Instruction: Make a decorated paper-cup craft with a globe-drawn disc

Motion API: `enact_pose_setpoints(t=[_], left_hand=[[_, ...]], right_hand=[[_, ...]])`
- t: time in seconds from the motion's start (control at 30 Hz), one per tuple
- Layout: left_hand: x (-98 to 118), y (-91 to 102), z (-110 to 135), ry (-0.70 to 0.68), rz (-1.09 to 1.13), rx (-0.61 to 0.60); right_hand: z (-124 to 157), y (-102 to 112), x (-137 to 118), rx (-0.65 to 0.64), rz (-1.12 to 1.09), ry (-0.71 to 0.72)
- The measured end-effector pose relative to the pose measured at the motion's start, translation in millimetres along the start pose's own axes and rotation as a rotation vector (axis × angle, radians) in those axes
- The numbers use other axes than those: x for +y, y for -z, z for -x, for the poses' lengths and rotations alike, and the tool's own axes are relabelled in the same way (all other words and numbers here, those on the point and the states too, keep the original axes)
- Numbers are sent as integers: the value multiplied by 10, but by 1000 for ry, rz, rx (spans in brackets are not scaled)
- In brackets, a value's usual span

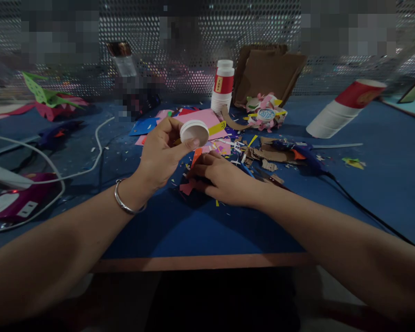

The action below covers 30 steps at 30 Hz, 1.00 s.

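Note:
My left hand (162,152) is raised over the table with thumb and fingers pinched on a white paper cup (198,131), its open mouth turned towards me. A yellow paper strip (217,127) with small dark marks sticks out to the right of the cup. Lower down, my right hand (221,177) rests at the tabletop, its fingers curled down among paper scraps. A reddish-pink paper scrap (186,187) shows at its fingertips, and an orange paper piece (196,157) stands just behind them. Part of what these fingers grip is hidden.
Two glue guns lie on the blue table, one right (304,157) with a black cord, one left (57,133). Stacked paper cups (224,87) stand behind; another stack (342,110) leans right. Scissors (271,177), a paper flower (266,113), cardboard (269,76) and a purple box (20,198) surround.

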<state>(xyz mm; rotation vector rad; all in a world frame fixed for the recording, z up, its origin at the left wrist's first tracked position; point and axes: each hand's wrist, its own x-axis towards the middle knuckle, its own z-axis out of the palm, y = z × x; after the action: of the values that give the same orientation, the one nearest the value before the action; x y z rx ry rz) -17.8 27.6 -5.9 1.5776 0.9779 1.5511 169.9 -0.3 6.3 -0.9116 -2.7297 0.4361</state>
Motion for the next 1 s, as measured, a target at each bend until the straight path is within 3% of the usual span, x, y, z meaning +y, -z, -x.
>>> enact_pose_setpoints(t=[0.33, 0.47, 0.7, 1.0], left_hand=[[15, -10, -2, 0, 27, 14], [8, -2, -7, -6, 14, -2], [6, 6, -22, 2, 38, -6], [-26, 39, -26, 19, 40, 23]], right_hand=[[-50, -11, -3, -1, -28, -24], [-29, 10, 33, 1, -110, -111], [77, 89, 83, 39, -323, -262], [144, 114, 182, 100, -734, -215]])
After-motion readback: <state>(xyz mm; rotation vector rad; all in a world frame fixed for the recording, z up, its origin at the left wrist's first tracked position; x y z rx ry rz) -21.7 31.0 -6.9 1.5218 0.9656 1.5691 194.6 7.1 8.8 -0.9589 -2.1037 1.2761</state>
